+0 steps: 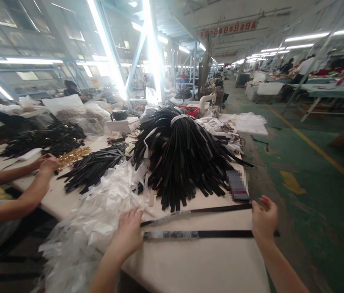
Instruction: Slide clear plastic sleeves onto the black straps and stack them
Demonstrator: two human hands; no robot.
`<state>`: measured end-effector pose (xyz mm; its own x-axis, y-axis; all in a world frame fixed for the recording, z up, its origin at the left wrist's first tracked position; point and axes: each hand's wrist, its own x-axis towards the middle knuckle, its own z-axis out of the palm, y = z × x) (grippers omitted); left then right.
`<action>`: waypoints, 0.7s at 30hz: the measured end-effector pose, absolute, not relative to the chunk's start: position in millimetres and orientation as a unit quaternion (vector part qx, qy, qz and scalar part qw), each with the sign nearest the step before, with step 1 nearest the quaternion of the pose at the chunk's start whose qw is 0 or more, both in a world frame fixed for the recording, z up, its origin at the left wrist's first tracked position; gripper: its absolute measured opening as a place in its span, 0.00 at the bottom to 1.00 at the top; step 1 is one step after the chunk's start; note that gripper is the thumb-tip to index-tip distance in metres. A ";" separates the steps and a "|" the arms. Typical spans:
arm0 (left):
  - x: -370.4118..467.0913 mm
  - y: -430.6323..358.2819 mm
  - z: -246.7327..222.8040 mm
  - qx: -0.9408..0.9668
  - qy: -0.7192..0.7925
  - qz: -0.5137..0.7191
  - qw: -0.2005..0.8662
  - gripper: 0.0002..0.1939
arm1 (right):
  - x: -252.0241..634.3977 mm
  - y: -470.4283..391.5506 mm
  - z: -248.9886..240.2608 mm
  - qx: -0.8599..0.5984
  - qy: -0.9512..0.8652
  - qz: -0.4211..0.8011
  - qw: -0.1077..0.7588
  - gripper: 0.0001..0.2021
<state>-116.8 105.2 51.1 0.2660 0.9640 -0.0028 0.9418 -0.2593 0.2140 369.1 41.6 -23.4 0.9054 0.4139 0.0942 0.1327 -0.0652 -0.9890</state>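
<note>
Two black straps lie or stretch across the front of the table, each with clear film or tape along its left part. The upper strap (220, 208) runs between my two hands, slightly slanted. Below it, the lower strap (225, 234) lies flat and reaches past the table's right edge. My left hand (131, 230) is closed at the left end of the upper strap, its fingertips partly hidden, beside the lower strap's end. My right hand (265, 219) pinches the upper strap's right end, fingers curled. Just beyond rises a large tied bundle of black straps (187, 158).
Crumpled white film strips (89, 228) spill over the table's left edge. A phone-like dark object (238, 186) is pixelated near the right edge. On the left, a co-worker's hands (48, 162) work near gold pieces (72, 156) and a smaller black strap pile (95, 165).
</note>
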 end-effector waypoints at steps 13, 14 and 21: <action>15.3 71.7 -1.8 0.861 0.456 0.205 0.094 0.06 | 301.7 216.6 81.9 -0.798 -0.529 0.084 0.275 0.14; 13.7 70.5 -4.6 0.857 0.460 0.215 0.091 0.05 | 300.2 215.3 80.8 -0.800 -0.533 0.085 0.260 0.14; 1.5 80.5 -3.0 0.795 0.504 0.320 0.107 0.09 | 277.7 156.9 79.8 -0.789 -0.556 0.067 0.254 0.19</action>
<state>1.5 80.5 -3.0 0.2866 0.8700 0.4012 0.7327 -0.4688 0.4933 277.7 156.9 79.8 0.3722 0.9112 0.1766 0.8433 -0.2526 -0.4744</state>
